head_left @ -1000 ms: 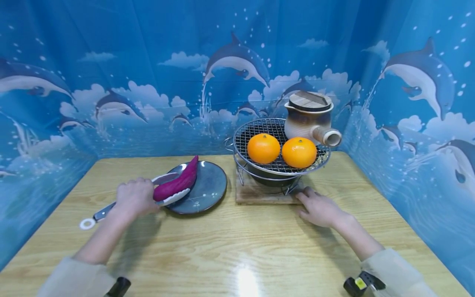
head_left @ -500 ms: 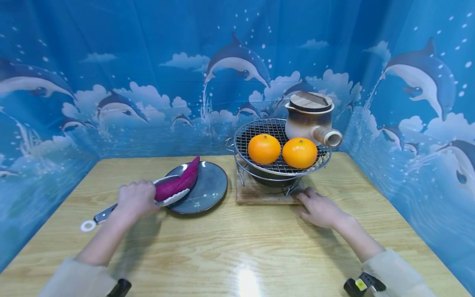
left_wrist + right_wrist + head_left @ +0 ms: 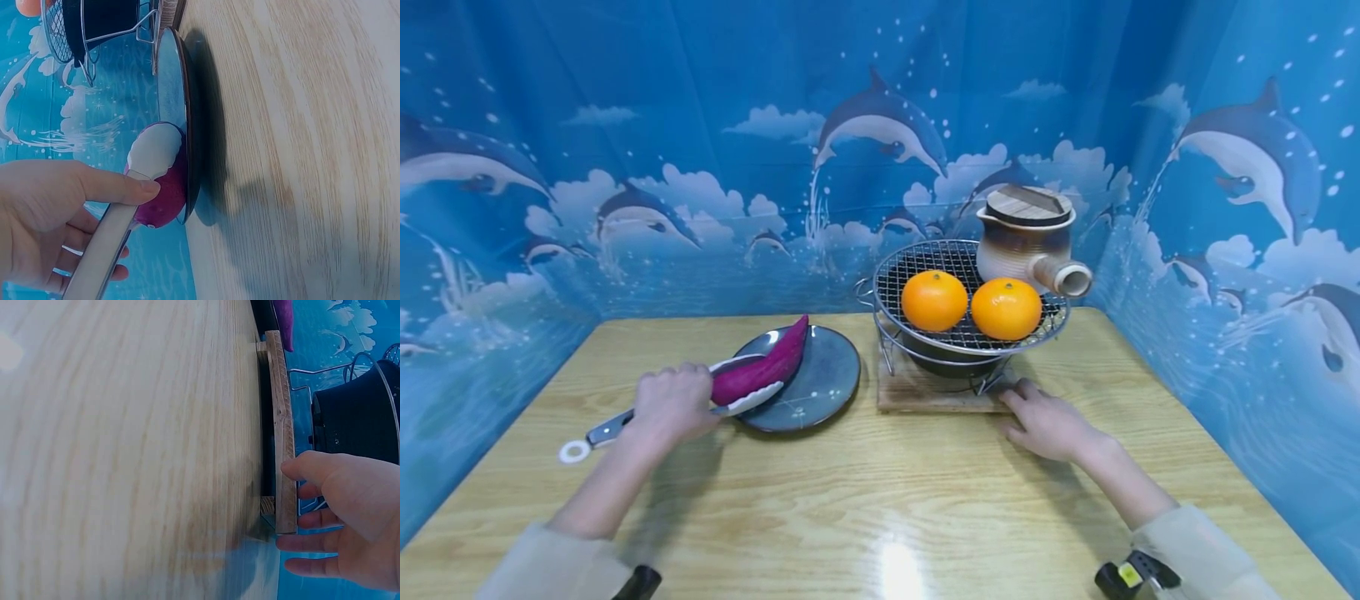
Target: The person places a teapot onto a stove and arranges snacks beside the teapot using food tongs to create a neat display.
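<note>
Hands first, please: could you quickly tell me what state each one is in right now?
Left hand: grips the tongs, which clamp the purple sweet potato over the plate.
Right hand: open, fingers resting against the wooden board, holding nothing.

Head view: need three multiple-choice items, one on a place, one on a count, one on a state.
1. Where is the purple sweet potato?
A. on the grill
B. over the dark plate, between the tongs
C. on the bare table

2. How many oranges are on the grill?
A. one
B. two
C. three

3. What is the right hand doing?
A. lifting the clay pot
B. holding an orange
C. resting at the wooden board under the grill

Answers:
1 B: the left hand grips the tongs, which clamp the potato above the plate.
2 B: one orange and another sit side by side on the mesh.
3 C: its fingers touch the board's edge in the right wrist view.
</note>
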Demonstrator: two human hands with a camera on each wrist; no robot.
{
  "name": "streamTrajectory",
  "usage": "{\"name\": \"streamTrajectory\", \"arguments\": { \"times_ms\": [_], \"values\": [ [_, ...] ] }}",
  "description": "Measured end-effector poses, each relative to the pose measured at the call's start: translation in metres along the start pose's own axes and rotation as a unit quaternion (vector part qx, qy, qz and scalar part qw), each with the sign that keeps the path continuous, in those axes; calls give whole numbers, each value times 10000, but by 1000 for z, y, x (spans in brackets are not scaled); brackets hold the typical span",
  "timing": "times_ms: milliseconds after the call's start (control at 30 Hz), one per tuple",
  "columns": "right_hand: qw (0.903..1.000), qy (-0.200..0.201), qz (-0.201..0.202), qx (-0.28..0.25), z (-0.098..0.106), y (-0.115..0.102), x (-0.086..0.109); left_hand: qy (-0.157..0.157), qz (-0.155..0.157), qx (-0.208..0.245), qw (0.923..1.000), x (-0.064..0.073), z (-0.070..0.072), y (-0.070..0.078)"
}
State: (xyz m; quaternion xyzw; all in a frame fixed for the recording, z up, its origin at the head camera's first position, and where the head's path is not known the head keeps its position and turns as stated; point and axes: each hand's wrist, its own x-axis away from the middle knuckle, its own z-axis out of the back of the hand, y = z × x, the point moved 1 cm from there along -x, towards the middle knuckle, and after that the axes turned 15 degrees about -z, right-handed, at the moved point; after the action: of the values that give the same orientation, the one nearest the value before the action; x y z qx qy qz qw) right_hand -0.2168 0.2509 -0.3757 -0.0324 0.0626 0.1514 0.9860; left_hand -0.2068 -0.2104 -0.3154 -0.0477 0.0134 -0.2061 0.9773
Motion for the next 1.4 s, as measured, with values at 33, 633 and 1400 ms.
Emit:
{"name": "streamTrajectory", "arguments": {
  "times_ms": [33, 633, 1400],
  "values": [
    [10000, -2, -2, -1, 0, 0, 0, -3, -12, -11, 10000, 0, 0, 0],
    [10000, 49, 44, -45, 1, -1, -1, 291, -85, 108, 9995, 0, 9, -6],
    [9999, 79, 66, -64, 0, 0, 0, 443, 27, 288, 9986, -4, 42, -1]
  ]
}}
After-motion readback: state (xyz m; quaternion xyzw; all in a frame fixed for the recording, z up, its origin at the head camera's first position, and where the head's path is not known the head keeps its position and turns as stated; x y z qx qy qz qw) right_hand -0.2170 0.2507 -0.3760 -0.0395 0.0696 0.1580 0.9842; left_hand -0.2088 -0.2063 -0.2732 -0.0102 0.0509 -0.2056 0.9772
